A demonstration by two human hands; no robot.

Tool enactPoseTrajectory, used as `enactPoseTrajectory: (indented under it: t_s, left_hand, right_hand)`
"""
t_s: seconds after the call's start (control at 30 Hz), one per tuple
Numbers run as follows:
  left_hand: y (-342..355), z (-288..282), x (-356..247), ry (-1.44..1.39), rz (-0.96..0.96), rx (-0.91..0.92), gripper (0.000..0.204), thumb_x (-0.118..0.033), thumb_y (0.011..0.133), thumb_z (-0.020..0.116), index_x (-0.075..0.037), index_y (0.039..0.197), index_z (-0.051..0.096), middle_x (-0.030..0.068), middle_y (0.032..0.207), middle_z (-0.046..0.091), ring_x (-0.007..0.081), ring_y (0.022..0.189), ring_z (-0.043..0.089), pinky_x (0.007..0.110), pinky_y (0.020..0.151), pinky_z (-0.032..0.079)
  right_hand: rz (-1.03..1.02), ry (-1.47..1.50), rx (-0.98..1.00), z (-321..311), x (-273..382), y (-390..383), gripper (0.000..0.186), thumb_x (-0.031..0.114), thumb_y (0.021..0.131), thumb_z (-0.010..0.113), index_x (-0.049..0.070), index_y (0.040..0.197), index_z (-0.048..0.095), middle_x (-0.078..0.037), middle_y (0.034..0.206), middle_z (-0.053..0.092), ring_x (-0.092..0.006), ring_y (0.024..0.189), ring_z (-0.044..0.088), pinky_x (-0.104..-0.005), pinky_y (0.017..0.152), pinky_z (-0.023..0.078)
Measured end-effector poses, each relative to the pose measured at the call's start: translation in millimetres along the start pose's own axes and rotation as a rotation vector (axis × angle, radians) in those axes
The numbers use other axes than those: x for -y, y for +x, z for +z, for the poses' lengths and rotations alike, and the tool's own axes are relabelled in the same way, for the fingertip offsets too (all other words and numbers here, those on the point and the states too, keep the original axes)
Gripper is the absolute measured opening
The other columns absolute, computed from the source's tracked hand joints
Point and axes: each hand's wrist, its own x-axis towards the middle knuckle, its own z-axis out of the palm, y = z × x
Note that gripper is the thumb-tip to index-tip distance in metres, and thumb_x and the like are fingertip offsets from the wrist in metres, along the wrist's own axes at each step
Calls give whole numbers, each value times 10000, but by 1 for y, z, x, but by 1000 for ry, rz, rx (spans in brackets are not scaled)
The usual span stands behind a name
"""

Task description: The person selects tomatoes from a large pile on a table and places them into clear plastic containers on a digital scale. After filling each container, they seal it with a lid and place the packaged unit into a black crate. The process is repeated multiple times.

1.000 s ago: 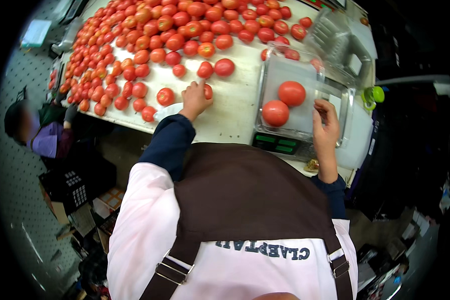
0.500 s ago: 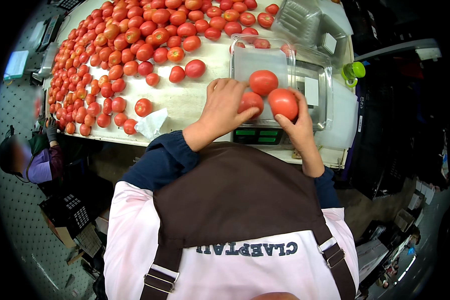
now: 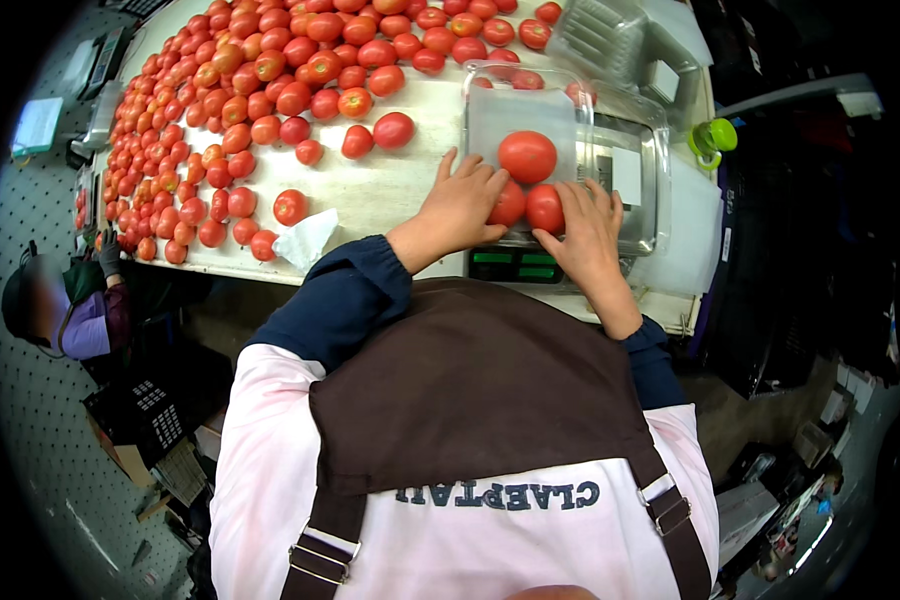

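Note:
Three large red tomatoes lie together in a clear plastic tray (image 3: pixel 545 95): a far tomato (image 3: pixel 527 157), a near left tomato (image 3: pixel 509 204) and a near right tomato (image 3: pixel 545 209). My left hand (image 3: pixel 460 207) is open at the tray's left side, fingers spread, with its fingertips beside the near left tomato and partly covering it. My right hand (image 3: pixel 588 230) curves round the near right tomato, thumb in front and fingers along its right side. Under the tray sits a scale with a lit green display (image 3: pixel 515 265).
A big heap of tomatoes (image 3: pixel 270 65) covers the left and far table. Close to it lies a crumpled white tissue (image 3: pixel 307 240). More clear trays (image 3: pixel 600 40) and a green-capped item (image 3: pixel 714 137) are at right. Another person (image 3: pixel 75 310) stands far left.
My right hand has lowered its tomato into the tray, beside the near left one. The fingers of my left hand have spread and shifted slightly left.

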Motion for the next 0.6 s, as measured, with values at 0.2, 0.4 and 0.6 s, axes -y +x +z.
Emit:
enactPoseTrajectory:
  t_s: [0.2,0.4,0.6]
  left_hand:
    - [-8,-7,2,-211,-55,-315,488,-271,780,714,-101,1216,574,112,1174,561,276,1172,504,523,1077,293]
    - [-34,37,124,-92,-400,-460,459,-166,738,736,-65,1145,550,166,1093,556,340,1034,537,446,897,410]
    - [1,64,182,129,-412,-277,621,-216,725,758,-69,1272,503,191,1199,516,359,1110,528,483,964,398]
  right_hand:
    - [-5,-18,55,-3,-4,9,714,327,635,854,113,1249,558,-87,1177,621,-343,1261,452,-593,1111,204]
    - [17,55,-32,9,0,-1,584,293,710,821,102,1212,593,-101,1272,588,-358,1318,412,-596,1131,166]
    - [19,218,-279,-11,-5,9,428,197,767,765,55,1143,619,-114,1261,587,-351,1265,457,-489,1080,303]
